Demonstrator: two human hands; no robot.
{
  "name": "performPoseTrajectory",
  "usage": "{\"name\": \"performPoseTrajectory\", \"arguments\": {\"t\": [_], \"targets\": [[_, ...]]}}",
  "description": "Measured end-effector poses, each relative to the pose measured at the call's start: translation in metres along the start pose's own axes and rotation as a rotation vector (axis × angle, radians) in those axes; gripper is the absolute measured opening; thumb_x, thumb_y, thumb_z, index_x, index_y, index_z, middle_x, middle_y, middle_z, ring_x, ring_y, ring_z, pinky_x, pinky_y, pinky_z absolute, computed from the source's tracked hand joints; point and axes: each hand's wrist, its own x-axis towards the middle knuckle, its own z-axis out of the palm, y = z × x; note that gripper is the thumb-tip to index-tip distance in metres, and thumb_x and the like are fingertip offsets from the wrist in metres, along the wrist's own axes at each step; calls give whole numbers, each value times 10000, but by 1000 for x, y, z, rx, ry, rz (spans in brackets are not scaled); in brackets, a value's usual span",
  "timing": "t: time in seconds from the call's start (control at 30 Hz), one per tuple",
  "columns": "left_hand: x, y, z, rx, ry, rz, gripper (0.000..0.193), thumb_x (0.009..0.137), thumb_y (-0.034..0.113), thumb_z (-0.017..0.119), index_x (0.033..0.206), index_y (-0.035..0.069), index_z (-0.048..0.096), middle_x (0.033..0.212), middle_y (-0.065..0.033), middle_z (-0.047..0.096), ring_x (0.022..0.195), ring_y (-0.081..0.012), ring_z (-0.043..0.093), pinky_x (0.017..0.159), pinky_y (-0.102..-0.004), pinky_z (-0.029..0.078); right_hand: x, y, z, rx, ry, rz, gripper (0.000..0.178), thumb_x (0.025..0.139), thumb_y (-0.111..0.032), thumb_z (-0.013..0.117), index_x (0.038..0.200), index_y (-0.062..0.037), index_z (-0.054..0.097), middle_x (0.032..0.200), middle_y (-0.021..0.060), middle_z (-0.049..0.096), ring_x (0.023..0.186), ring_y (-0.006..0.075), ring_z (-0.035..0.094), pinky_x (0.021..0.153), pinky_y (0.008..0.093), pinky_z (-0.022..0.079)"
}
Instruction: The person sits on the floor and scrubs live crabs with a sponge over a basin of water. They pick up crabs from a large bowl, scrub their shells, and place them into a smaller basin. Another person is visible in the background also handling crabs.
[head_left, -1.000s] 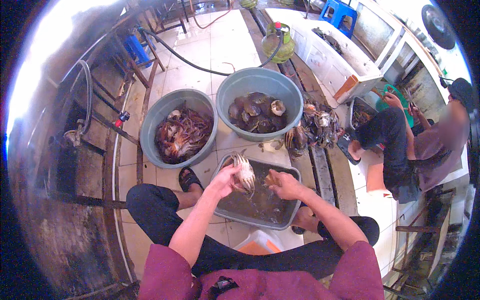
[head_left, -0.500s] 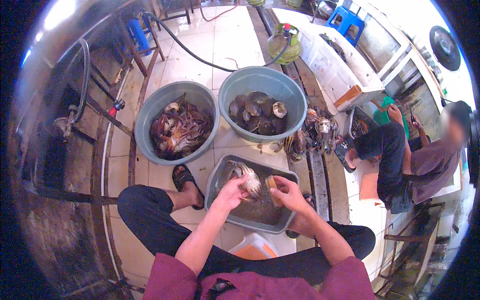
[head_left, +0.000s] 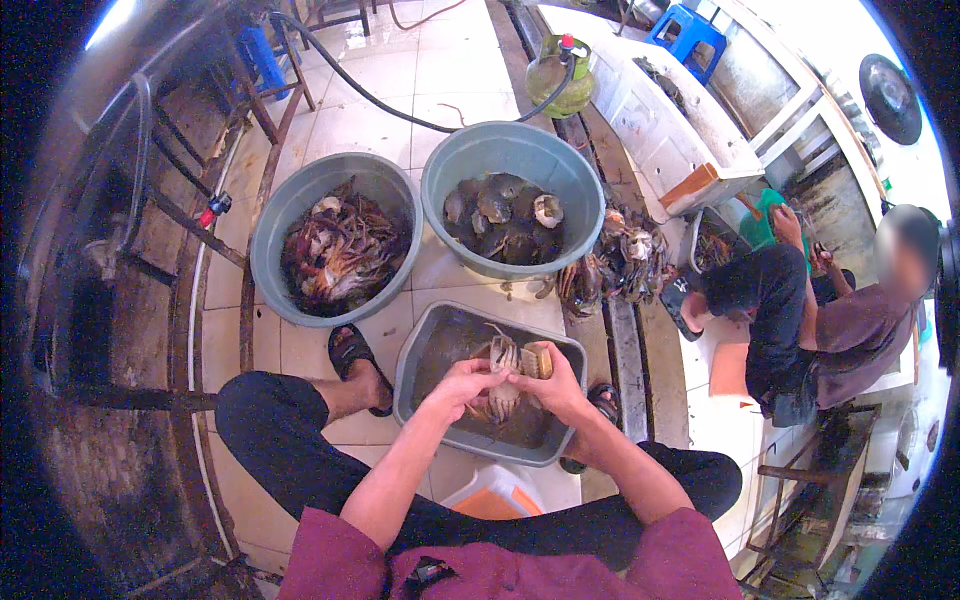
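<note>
Over a grey rectangular basin (head_left: pixel 408 365) of murky water, my left hand (head_left: pixel 464 388) grips a pale crab (head_left: pixel 502 402), its legs hanging down. My right hand (head_left: pixel 560 388) is closed around a scrub brush (head_left: pixel 540 362) with a light wooden-looking back. The right thumb also touches the crab, and the brush sits right beside it. Fingers hide much of the crab's body.
Beyond the basin stand two round grey tubs: the left tub (head_left: pixel 262 265) holds crab pieces, the right tub (head_left: pixel 434 235) dark shells in water. Crabs (head_left: pixel 635 250) lie heaped at right. Behind are a gas cylinder (head_left: pixel 562 85) and hose; a seated person (head_left: pixel 860 340) works at far right.
My hands have come together, the right one moving left with the brush. The crab has turned from tilted to more upright between them. The whole view has shifted slightly.
</note>
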Motion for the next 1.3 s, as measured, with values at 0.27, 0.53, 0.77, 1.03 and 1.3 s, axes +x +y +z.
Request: {"name": "performPoseTrajectory", "arguments": {"t": [0.27, 0.53, 0.77, 1.03, 1.3], "targets": [[0, 16, -6, 318, 62, 20, 491, 839, 381, 753, 1163, 30, 637, 900, -40, 690, 756, -119, 643, 629, -289, 515, 5, 9, 0, 342, -38, 242, 407, 799, 5, 748, 1153, -21, 549, 1026, 62, 660, 901, 181, 670, 748, 355, 588], [-41, 37, 30, 939, 472, 240, 534, 882, 508, 583, 951, -5, 715, 955, -204, 709, 932, -372, 679, 851, -455, 520, 17, 57, -7, 343, 337, 321, 546, 719, -15, 792, 1173, -31, 487, 1032, 80, 618, 895, 218, 638, 735, 364, 555], [-11, -48, 47, 781, 122, 29, 780, 871, 689, 487, 1177, -15, 626, 1139, -189, 665, 1128, -327, 615, 987, -422, 446, 16, 69, 2, 284, 662, 237, 506, 746, 20, 760, 1128, -66, 441, 964, 75, 589, 857, 206, 638, 656, 349, 560], [15, -79, 54, -365, 326, 404, 386, 959, 311, 623, 1232, 46, 554, 1143, -40, 631, 1017, -114, 581, 888, -283, 462, -6, 37, 39, 408, 545, 246, 511, 760, -7, 781, 1153, -41, 457, 1013, 74, 605, 867, 189, 636, 707, 320, 557], [16, -59, 43, -407, 387, 549, 335, 959, 292, 615, 1166, 33, 570, 1027, -42, 631, 899, -140, 605, 766, -291, 501, -9, 43, 49, 342, 339, 196, 570, 786, -117, 790, 1198, -41, 404, 1031, 89, 574, 891, 175, 612, 672, 304, 537]]}}
